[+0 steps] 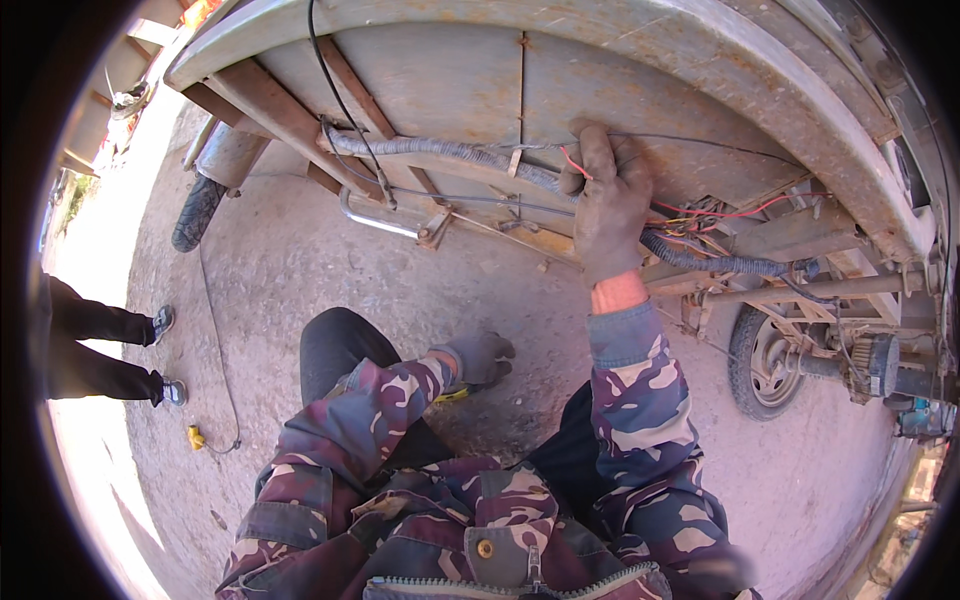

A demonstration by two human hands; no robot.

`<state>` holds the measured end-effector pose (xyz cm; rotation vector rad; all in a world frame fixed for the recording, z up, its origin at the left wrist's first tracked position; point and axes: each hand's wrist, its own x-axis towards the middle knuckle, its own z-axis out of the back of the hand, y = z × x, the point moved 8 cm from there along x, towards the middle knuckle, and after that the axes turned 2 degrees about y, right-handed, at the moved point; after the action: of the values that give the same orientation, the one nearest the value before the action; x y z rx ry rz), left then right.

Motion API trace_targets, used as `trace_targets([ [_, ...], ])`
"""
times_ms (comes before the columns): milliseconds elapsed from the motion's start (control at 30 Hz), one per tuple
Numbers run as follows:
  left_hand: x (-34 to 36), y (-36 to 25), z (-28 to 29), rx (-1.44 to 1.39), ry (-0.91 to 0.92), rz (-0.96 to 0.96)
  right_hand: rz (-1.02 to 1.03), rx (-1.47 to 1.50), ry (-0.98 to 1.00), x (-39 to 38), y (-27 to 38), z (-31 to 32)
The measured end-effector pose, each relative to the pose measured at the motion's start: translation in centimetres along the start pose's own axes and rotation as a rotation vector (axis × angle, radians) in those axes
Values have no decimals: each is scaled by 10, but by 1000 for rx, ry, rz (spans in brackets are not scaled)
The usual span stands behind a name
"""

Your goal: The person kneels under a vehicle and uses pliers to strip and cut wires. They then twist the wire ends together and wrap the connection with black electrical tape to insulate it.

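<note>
My right hand (612, 195), in a grey work glove, is raised to the underside of a metal vehicle body (440, 85). Its fingers are closed, and a short red wire (575, 163) sticks out from between them. Beside it runs a wrapped cable bundle (440, 148), which my glove partly covers. Several loose coloured wires (690, 238) spread out to the right of the wrist. Low between my knees, my gloved left hand (480, 358) is curled around a yellow tool (453, 395); most of that tool is hidden by the hand and sleeve.
A spoked wheel (768, 362) and axle parts stand at the right. At the upper left is another tyre (198, 213) under a fender. A person's legs (105, 345) stand at the left, near a cord with a yellow connector (195, 437) on the concrete floor (290, 290).
</note>
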<state>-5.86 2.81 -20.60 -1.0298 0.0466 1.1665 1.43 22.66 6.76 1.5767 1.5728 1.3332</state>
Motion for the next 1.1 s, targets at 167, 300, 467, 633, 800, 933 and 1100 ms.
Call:
trace_targets([
  [167,4,-8,2,-13,-10,-34,-36,-43,-3,-3,-1,3],
  [300,5,-14,7,-22,-32,-67,-6,-18,-5,-2,-2,4],
  [467,0,-26,14,-43,-36,-88,25,81,-2,-2,0,2],
  [633,-3,-22,19,-78,-32,-22,45,-4,-79,-10,22,11],
  [800,-5,-16,31,-68,-157,-49,1,-121,-140,-15,56,34],
  [933,-6,-26,47,-188,-268,-35,18,-174,-165,-20,88,54],
  [1100,-4,-30,56,-644,-184,141,-41,-330,-176,-24,112,67],
])
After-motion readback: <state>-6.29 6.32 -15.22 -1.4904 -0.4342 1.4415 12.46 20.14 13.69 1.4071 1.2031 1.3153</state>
